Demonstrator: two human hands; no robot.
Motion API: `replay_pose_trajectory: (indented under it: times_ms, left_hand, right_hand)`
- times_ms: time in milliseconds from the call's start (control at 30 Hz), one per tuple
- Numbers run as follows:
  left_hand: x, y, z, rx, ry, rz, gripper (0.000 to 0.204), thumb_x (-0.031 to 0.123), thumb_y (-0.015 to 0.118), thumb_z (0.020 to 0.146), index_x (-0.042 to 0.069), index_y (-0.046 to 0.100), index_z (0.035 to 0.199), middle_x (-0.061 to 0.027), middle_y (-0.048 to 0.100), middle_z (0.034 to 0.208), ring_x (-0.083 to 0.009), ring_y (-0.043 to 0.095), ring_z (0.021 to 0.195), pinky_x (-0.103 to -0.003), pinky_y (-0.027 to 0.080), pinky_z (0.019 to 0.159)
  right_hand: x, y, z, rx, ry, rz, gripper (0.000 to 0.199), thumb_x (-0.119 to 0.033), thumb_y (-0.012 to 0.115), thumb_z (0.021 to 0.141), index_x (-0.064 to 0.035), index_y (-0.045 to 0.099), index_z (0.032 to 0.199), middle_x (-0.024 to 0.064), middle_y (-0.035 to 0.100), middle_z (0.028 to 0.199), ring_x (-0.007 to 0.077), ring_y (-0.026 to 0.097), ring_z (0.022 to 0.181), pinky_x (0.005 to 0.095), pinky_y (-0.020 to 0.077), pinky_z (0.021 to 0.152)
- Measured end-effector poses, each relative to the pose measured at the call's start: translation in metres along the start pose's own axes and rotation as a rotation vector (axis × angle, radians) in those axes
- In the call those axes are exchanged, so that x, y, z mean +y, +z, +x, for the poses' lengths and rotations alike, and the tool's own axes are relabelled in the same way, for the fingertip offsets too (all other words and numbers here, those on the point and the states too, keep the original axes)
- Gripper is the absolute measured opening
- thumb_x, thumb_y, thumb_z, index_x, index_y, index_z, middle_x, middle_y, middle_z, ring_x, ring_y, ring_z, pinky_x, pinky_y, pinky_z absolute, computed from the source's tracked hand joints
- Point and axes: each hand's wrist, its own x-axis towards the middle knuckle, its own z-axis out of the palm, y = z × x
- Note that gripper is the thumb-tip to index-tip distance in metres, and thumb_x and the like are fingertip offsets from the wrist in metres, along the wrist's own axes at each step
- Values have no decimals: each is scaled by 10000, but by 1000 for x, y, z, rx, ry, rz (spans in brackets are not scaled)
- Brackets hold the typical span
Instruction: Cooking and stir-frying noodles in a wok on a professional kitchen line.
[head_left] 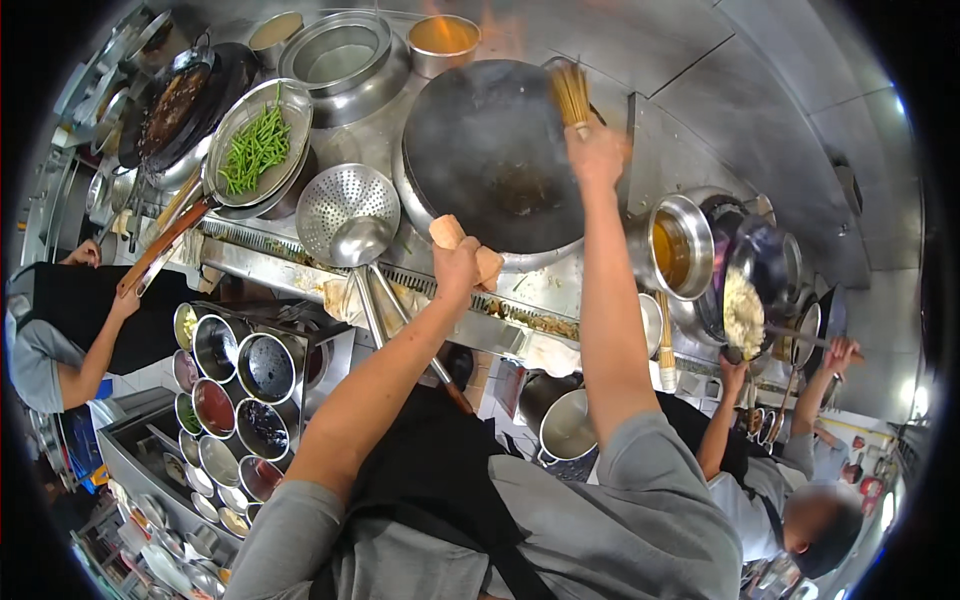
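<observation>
My right hand (597, 155) is closed round a bamboo wok brush (571, 97), its bristles up at the far right rim of a large black wok (470, 150). Haze hangs over the wok, and a brown patch marks its bottom. At the wok's near rim, my left hand (458, 264) grips a folded tan cloth (447, 231). To the left of that hand, a ladle (361, 240) rests on a perforated strainer (345, 190), their long handles pointing toward me.
Green beans (256, 150) lie in a mesh strainer at the left, above a pot. A steel pot of brown liquid (672, 250) stands right of the wok. Flames rise behind an orange-filled pot (444, 36). Seasoning tins (213, 405) stand lower left. Co-workers flank me; the right one tosses rice (742, 312).
</observation>
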Motion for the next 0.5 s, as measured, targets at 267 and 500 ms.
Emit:
replay_pose_trajectory:
  times_ms: [267,500]
  left_hand:
    - [6,1,-12,-51,-39,-36,376,141,614,776,9,454,1091,-137,578,916,-255,631,725,-401,531,523]
    - [7,14,-16,-43,-10,3,379,107,603,771,-3,455,1102,-125,577,911,-241,621,777,-359,506,695]
  right_hand:
    - [3,44,-85,-228,-619,-444,222,-179,507,903,-89,604,1082,195,601,959,375,654,697,459,547,640]
    - [54,-36,-121,-278,-567,-873,275,-82,557,824,-53,648,1082,183,602,1000,321,680,722,421,558,651]
